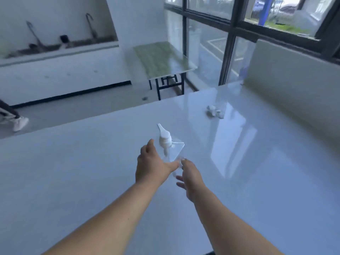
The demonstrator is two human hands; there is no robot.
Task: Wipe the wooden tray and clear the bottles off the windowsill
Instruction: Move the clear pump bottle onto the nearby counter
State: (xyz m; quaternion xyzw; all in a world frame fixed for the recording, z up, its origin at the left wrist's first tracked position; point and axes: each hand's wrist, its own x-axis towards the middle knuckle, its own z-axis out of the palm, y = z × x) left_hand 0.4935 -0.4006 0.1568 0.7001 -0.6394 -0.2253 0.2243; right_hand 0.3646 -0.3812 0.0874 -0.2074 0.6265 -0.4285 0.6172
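hands around a clear pump bottle on the white surface

shoe [20,123] and trouser leg of another person show at the far left edge, on the grey floor. behind them a white wall holds a recessed sink area [55,43] with two curved taps, badly blurred. further right a small green-topped table [161,59] on dark legs stands against the tall dark-framed window [233,34].

nearer the camera, a glossy white surface [73,172] fills most of the view. both bare forearms reach forward over it and meet near its middle. the left hand [152,164] is spread, thumb raised, palm turned toward a clear pump bottle [170,146] with a white pump head. the bottle leans, its spout pointing up and away to the left. the left grip is wide and seems to touch the bottle's lower end, though motion blur and the clear plastic make contact hard to confirm. the right hand [191,178] sits just beside it, fingers loosely parted, its fingertips at the bottle's base; whether it holds anything i cannot tell.

to the right and further back, a crumpled white wipe [214,111] lies on the surface, well apart from the hands. beyond it a pale low wall [294,78] runs beneath the window at the right edge.
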